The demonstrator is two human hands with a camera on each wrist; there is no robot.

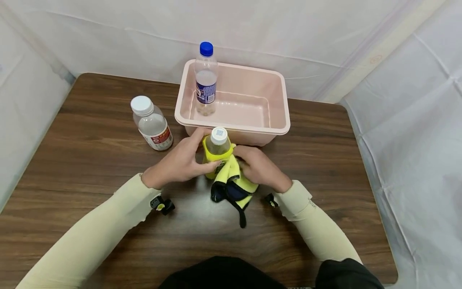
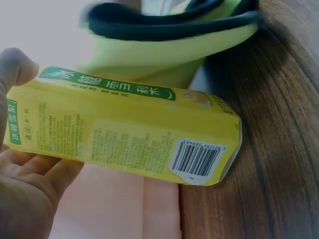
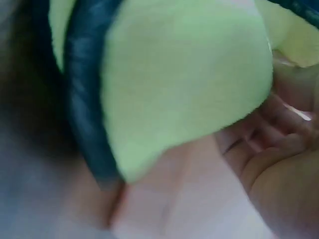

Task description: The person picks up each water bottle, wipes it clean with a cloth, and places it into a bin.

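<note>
A bottle with a yellow label (image 1: 210, 157) and white cap stands in front of the pink bin in the head view. My left hand (image 1: 179, 160) grips it from the left, thumb in front and fingers behind; in the left wrist view the label (image 2: 124, 124) shows a barcode, and the hand (image 2: 30, 189) is around its upper end. My right hand (image 1: 260, 167) holds a yellow-green cloth (image 1: 249, 185) with dark edging against the bottle's right side. In the right wrist view the cloth (image 3: 184, 74) hides part of the curled fingers of that hand (image 3: 284, 164).
The pink bin (image 1: 231, 130) stands at the back of the wooden table (image 1: 317, 160), with a blue-capped bottle (image 1: 206, 86) upright inside at its left. A white-capped bottle (image 1: 153, 126) stands left of the bin. White sheeting (image 1: 137, 40) hangs behind the table.
</note>
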